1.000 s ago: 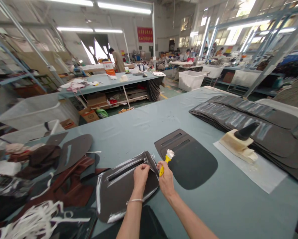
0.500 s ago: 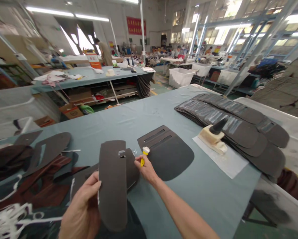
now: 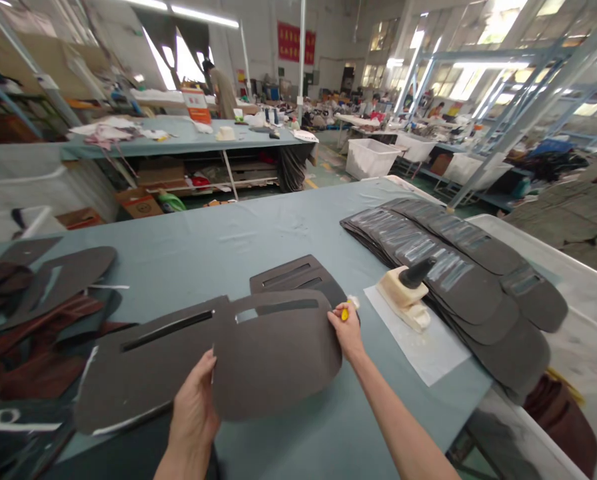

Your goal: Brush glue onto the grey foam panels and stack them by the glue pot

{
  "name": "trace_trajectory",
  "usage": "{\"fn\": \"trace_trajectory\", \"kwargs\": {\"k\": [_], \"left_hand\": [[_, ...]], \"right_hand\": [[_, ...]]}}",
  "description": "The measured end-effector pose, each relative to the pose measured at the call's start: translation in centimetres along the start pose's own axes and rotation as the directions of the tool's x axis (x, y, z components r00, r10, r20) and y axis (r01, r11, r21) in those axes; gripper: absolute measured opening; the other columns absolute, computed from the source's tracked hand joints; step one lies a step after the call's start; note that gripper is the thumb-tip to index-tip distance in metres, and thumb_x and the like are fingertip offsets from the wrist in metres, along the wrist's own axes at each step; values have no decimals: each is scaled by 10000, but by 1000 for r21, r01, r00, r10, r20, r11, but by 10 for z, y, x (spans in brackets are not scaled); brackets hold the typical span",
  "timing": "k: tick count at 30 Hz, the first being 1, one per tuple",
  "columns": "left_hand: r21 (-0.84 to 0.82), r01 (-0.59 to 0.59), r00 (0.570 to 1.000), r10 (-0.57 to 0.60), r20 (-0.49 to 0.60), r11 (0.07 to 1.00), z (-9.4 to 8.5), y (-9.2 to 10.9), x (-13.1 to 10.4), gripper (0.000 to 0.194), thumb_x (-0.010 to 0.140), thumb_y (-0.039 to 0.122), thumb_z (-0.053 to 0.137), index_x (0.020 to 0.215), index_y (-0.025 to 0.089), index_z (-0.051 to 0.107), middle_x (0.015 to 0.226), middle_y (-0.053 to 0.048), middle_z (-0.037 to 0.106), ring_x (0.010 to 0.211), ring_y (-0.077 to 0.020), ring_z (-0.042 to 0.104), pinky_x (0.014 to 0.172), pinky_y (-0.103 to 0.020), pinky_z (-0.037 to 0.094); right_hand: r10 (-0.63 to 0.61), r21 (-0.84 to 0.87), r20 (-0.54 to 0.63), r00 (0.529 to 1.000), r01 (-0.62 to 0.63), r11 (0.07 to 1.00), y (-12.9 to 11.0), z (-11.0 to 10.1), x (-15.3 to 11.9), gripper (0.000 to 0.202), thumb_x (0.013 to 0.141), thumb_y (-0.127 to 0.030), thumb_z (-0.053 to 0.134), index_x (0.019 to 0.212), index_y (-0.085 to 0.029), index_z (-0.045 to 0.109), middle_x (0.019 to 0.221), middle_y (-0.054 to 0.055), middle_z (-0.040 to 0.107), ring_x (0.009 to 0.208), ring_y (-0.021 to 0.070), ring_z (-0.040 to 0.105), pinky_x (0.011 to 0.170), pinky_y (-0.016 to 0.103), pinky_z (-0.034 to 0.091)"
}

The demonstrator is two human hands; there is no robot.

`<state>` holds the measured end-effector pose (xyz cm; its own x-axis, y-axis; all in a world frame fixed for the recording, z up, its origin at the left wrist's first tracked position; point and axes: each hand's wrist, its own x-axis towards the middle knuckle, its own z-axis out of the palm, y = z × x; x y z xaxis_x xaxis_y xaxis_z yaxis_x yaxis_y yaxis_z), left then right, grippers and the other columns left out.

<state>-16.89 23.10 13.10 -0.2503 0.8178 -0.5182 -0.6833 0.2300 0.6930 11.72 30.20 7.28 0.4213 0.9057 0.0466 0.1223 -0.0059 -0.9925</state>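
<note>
A dark grey flat panel (image 3: 278, 367) with rounded corners and a slot near its top edge is tilted up between my hands. My left hand (image 3: 192, 407) grips its left edge, thumb on the near face. My right hand (image 3: 348, 333) pinches a small yellow-handled brush (image 3: 346, 312) with pale bristles, its fingers at the panel's right edge. Left of it lies another slotted panel (image 3: 143, 373) with a white-smeared edge, partly behind my left hand. A third panel (image 3: 298, 270) with two slots lies flat behind, mostly covered.
A cream container (image 3: 401, 293) with a black cone on top stands on a white sheet (image 3: 428, 353). Stacked dark panels (image 3: 458, 280) with shiny streaks lie at right. Brown-red cloth pieces (image 3: 53, 353) and white strips crowd the left. Another table (image 3: 178, 137) and a person (image 3: 222, 90) are beyond.
The held panel has turned from a narrow edge-on angle to show its broad face. My right hand, with the brush, has moved right to the panel's far edge. The view has shifted slightly.
</note>
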Motion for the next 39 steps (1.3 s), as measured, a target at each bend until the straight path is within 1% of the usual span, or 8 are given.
{"fn": "trace_trajectory", "kwargs": {"k": [2,5,7,10,15,22,29,39], "left_hand": [[175,-43,999,38,35,984,-3,-34,21,277,580,316,694,817,181,643,739,21,675,662,-138,598,641,-249,483],[435,-133,991,121,55,890,-6,-78,48,327,566,431,709,726,165,603,637,34,590,612,-121,525,598,-242,421],[564,-163,985,169,41,809,-4,-98,61,387,572,519,686,690,166,578,588,47,530,581,-113,481,582,-247,390],[667,-141,978,208,-22,732,5,-114,78,470,550,614,647,681,169,567,550,49,500,548,-122,472,579,-273,392],[751,-109,959,269,-94,651,16,-121,102,496,543,604,639,779,170,594,646,-23,632,588,-181,580,607,-325,458],[877,-121,946,323,-40,466,6,-125,111,413,613,532,632,838,189,583,742,-58,694,669,-215,645,669,-326,459],[916,-122,943,332,-13,383,8,-121,110,279,670,453,605,783,200,574,716,-35,691,658,-185,630,644,-284,413],[927,-67,941,333,-65,370,14,-121,109,256,665,451,598,750,212,561,693,-37,678,649,-209,621,662,-315,405]], "right_hand": [[-82,-256,-22,996,74,964,13,-25,26,233,723,-345,584,889,-222,476,755,-29,543,673,141,515,680,260,394],[-157,-512,51,986,160,844,28,-45,62,161,754,-315,508,879,-218,479,725,-22,528,630,150,496,634,259,357],[-175,-606,97,980,198,770,35,-48,81,139,767,-290,482,883,-214,485,717,-14,529,629,156,496,619,257,341],[-185,-700,128,974,221,679,47,-43,103,142,782,-255,473,913,-207,501,723,-4,540,635,158,500,611,250,326],[-143,-776,131,981,191,601,66,-35,125,151,800,-229,500,947,-198,518,728,-7,553,607,140,495,580,231,296],[-106,-839,123,987,160,519,73,-34,132,152,824,-241,542,967,-190,541,686,-12,535,587,127,466,572,223,256],[-56,-875,85,995,101,474,73,-32,135,180,835,-280,578,985,-182,563,668,-7,514,565,120,420,561,227,227],[-62,-901,93,994,111,420,69,-31,133,180,839,-293,581,983,-185,563,670,-9,527,578,121,445,562,232,216]]}}
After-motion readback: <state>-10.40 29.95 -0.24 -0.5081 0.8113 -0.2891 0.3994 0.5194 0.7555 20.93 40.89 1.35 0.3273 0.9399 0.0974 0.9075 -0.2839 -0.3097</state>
